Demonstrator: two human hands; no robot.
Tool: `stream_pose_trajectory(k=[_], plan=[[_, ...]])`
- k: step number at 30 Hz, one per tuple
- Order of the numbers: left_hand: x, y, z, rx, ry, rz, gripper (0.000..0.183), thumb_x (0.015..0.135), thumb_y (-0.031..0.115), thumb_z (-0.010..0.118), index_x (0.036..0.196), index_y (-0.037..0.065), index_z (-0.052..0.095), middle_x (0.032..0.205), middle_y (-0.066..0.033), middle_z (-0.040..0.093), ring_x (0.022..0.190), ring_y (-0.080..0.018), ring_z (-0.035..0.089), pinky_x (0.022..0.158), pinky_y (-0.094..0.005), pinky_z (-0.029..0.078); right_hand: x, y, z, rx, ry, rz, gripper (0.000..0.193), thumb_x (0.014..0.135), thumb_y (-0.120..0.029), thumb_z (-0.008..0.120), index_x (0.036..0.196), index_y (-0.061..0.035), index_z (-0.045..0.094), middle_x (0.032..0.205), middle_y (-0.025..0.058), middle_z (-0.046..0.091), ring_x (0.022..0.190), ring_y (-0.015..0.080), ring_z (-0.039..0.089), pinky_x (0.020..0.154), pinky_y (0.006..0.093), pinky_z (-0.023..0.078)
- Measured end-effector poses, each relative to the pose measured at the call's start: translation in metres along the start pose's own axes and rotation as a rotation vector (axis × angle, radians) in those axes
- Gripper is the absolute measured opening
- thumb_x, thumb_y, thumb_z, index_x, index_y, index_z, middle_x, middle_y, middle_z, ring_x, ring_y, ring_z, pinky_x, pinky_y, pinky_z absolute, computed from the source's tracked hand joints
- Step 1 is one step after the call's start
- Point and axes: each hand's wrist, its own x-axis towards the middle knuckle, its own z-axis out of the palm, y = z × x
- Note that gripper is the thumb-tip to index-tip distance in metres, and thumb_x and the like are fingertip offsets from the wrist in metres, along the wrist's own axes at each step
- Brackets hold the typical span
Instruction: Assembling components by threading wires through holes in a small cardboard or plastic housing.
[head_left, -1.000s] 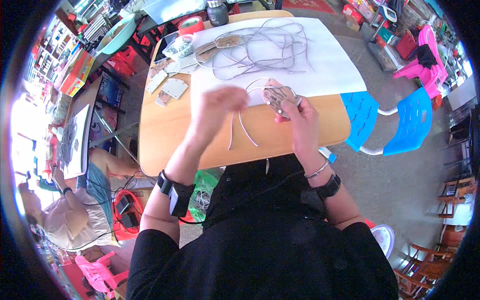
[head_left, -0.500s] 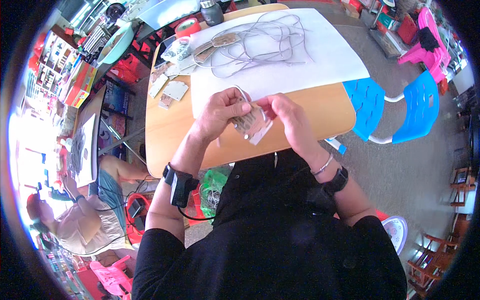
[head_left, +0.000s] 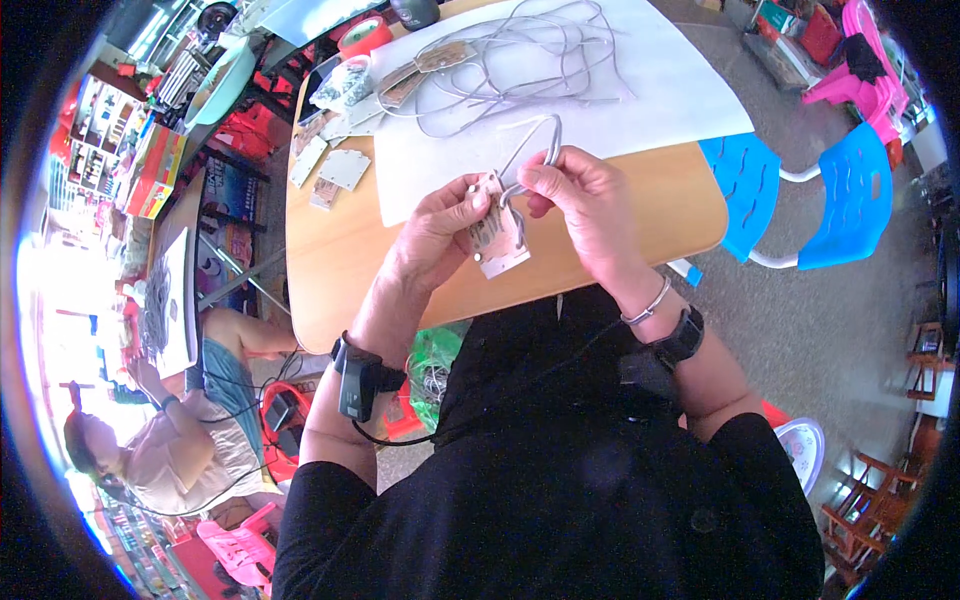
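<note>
My left hand [head_left: 440,228] pinches a small flat plate [head_left: 503,250], pale with brown patches and little holes, between thumb and fingers above the table's near side. A grey cable [head_left: 553,135] passes through or along the plate; exactly how it is threaded I cannot tell. Just to the right, my right hand [head_left: 588,205] has thumb and forefinger closed on that cable, which bends up in a loop over the hand. Farther off, a loose tangle of grey cable [head_left: 585,62] lies on a white sheet [head_left: 680,85], with brown-faced plates [head_left: 445,57] at its left.
Several pale plates [head_left: 345,170] lie on the wooden table [head_left: 335,275] at left, near a clear bag of small parts [head_left: 343,86] and a red tape roll [head_left: 365,38]. A dark bottle [head_left: 415,12] stands behind. Blue chair [head_left: 850,200] at right; another person [head_left: 180,440] sits at left.
My right hand has moved up from the plate's edge and now draws a loop of cable upward. The plate has turned more upright in my left hand. The view has shifted slightly.
</note>
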Motion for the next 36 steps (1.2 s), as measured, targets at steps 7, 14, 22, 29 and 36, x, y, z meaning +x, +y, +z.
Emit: stream_pose_trajectory(k=[7, 14, 22, 29, 36], plan=[[0.01, -0.007, 0.004, -0.06, -0.005, 0.115, 0.009, 0.093, 0.01, 0.054, 0.1, 0.005, 0.055, 0.09, -0.0027, 0.061, 0.078, -0.0116, 0.061, 0.07, -0.0257, 0.051, 0.006, 0.004, 0.007, 0.016, 0.077, -0.1, 0.017, 0.088, -0.019, 0.063, 0.088, -0.0024, 0.066, 0.065, -0.0038, 0.053, 0.06, 0.0032, 0.046, 0.055, 0.0187, 0.038], [0.017, -0.002, 0.022, 0.147, 0.163, 0.022, 0.017, 0.093, 0.013, 0.053, 0.108, 0.004, 0.052, 0.086, -0.0021, 0.06, 0.071, -0.0116, 0.06, 0.063, -0.0245, 0.051, 0.016, 0.014, -0.01, 0.076, 0.139, -0.041, 0.017, 0.089, -0.02, 0.062, 0.086, -0.0037, 0.067, 0.066, -0.0042, 0.054, 0.06, 0.0024, 0.045, 0.055, 0.0188, 0.038], [0.019, 0.001, 0.029, 0.19, 0.119, -0.156, 0.024, 0.086, 0.011, 0.064, 0.106, 0.003, 0.053, 0.091, -0.0047, 0.061, 0.076, -0.0122, 0.06, 0.07, -0.0284, 0.052, 0.015, 0.021, -0.01, 0.141, 0.061, 0.056, 0.016, 0.089, -0.018, 0.061, 0.093, -0.0026, 0.066, 0.074, -0.0025, 0.058, 0.064, 0.0031, 0.048, 0.059, 0.0186, 0.038], [-0.024, 0.029, 0.005, 0.652, 0.059, -0.256, 0.033, 0.075, 0.009, 0.072, 0.102, 0.004, 0.054, 0.082, 0.0003, 0.057, 0.071, -0.008, 0.056, 0.063, -0.0218, 0.046, 0.023, 0.03, -0.028, 0.531, 0.197, 0.123, 0.017, 0.087, -0.017, 0.064, 0.09, -0.0006, 0.065, 0.071, 0.0001, 0.059, 0.059, 0.006, 0.048, 0.055, 0.0201, 0.039], [-0.055, 0.037, -0.005, 0.506, 0.137, -0.257, 0.035, 0.073, 0.007, 0.073, 0.101, 0.004, 0.053, 0.081, 0.0001, 0.058, 0.07, -0.0087, 0.057, 0.064, -0.0219, 0.048, 0.021, 0.028, -0.03, 0.42, 0.141, 0.091, 0.021, 0.089, -0.019, 0.062, 0.094, 0.0014, 0.065, 0.071, 0.0002, 0.056, 0.061, 0.0061, 0.05, 0.056, 0.0198, 0.041]])
